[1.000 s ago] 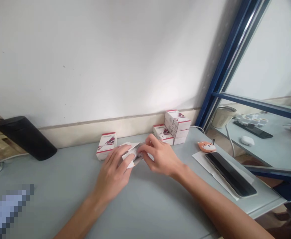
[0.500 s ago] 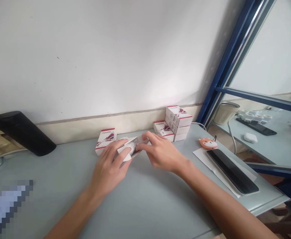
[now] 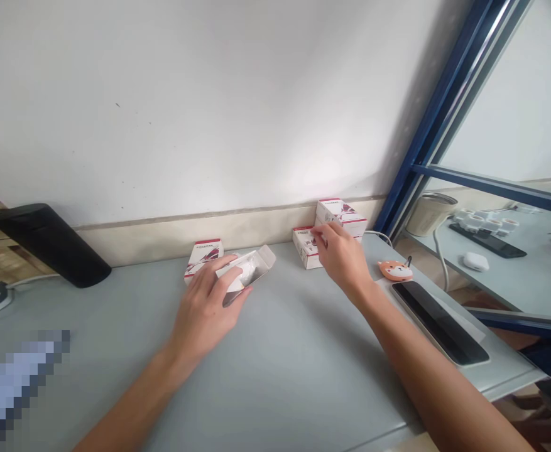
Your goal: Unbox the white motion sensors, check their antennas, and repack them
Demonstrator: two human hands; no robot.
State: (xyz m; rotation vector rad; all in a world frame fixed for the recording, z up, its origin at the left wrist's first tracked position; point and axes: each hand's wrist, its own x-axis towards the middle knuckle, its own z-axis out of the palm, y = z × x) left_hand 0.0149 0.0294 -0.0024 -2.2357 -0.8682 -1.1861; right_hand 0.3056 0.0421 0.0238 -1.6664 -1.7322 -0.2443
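Observation:
My left hand [image 3: 208, 306] grips a small white carton [image 3: 232, 282] whose end flap stands open toward the right. Inside it a white, plastic-wrapped item [image 3: 247, 269] shows in part. My right hand [image 3: 342, 258] is raised just in front of the stacked cartons, thumb and fingers pinched together; what they hold, if anything, is hidden. Close behind its fingertips lies a red-and-white carton [image 3: 309, 256], and taller stacked cartons [image 3: 341, 213] stand beside that one. Another printed carton [image 3: 204, 254] rests on the table just behind my left hand.
On the right of the grey table [image 3: 266, 370] lie a black phone [image 3: 440, 321] over white paper and an orange animal-face case [image 3: 396, 270]. A black case [image 3: 53, 245] leans at the far left. A blue-framed mirror [image 3: 496, 163] borders the right side.
My right hand has left the open carton and moved right, to the stacked cartons. The carton's flap now stands free, while my left hand keeps its hold.

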